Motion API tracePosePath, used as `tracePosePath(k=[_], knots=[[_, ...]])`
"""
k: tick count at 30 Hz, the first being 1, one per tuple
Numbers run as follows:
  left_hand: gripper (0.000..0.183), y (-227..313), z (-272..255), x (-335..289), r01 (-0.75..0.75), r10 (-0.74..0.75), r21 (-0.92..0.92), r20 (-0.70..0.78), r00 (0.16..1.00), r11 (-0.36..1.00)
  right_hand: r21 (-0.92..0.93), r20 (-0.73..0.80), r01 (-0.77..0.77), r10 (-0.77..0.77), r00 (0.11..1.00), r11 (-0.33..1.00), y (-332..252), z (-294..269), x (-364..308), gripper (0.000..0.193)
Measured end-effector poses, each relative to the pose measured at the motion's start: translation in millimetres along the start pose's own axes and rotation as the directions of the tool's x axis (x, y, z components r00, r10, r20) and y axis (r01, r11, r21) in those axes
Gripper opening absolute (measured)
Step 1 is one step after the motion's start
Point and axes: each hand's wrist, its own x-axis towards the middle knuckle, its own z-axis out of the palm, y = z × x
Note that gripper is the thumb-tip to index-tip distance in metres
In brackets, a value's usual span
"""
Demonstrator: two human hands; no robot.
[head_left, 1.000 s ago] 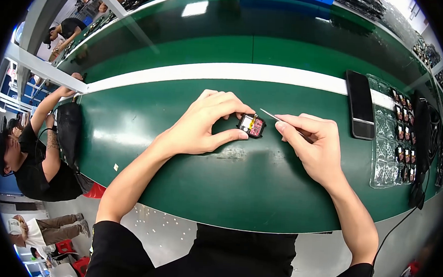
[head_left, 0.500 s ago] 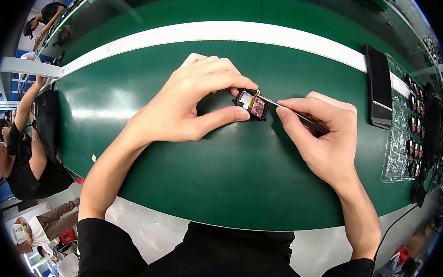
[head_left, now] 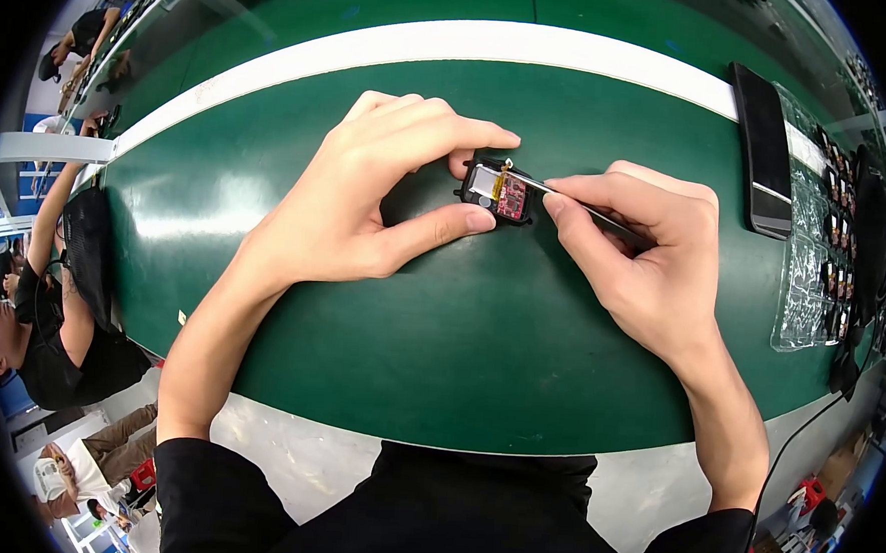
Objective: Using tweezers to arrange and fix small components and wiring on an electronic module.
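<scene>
Between the thumb and a finger of my left hand (head_left: 377,188) sits a small black electronic housing (head_left: 498,192), resting on or just above the green table. Inside it show a red circuit board, a silvery block and a yellow strip. The left index finger stretches out above the housing, clear of it. My right hand (head_left: 645,252) is closed in a pen grip on a slim metal tool (head_left: 596,216) with a dark rear part. The tool's tip meets the housing's upper edge, near a small gold-coloured piece (head_left: 508,165).
A black phone-like slab (head_left: 761,153) lies at the right, beside a clear plastic tray (head_left: 802,275) with several small electronic parts. A black cable (head_left: 790,445) hangs off the right edge. A white strip (head_left: 475,40) crosses the table's far side. Another person (head_left: 69,332) works at the left.
My left index finger has lifted off the housing's upper edge. The housing looks slightly turned, and the tool's tip stays at it. The whole view has shifted a little.
</scene>
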Motion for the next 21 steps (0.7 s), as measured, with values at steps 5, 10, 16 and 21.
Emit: tracePosePath(k=[5, 10, 16, 21], knots=[[0.047, -4.4, 2.9, 0.0, -0.079, 0.079, 0.022, -0.018, 0.997, 0.997, -0.006, -0.024, 0.031, -0.031, 0.999, 0.999, 2.4, 1.0, -1.0, 0.01], [0.044, -3.8, 1.7, -0.6, -0.054, 0.054, 0.0, -0.023, 0.998, 0.999, -0.055, -0.042, 0.079, -0.082, 0.996, 0.995, 1.2, 0.0, -1.9, 0.014], [0.042, -3.3, 1.4, 0.3, -0.053, 0.053, -0.016, -0.03, 0.998, 0.998, -0.078, -0.056, 0.117, -0.121, 0.991, 0.99, 4.8, 2.0, -1.7, 0.016], [0.043, -5.2, 1.2, -0.3, -0.038, 0.038, -0.027, -0.02, 0.999, 0.999, -0.075, -0.061, 0.15, -0.155, 0.986, 0.986, 9.0, 5.0, -0.6, 0.015]])
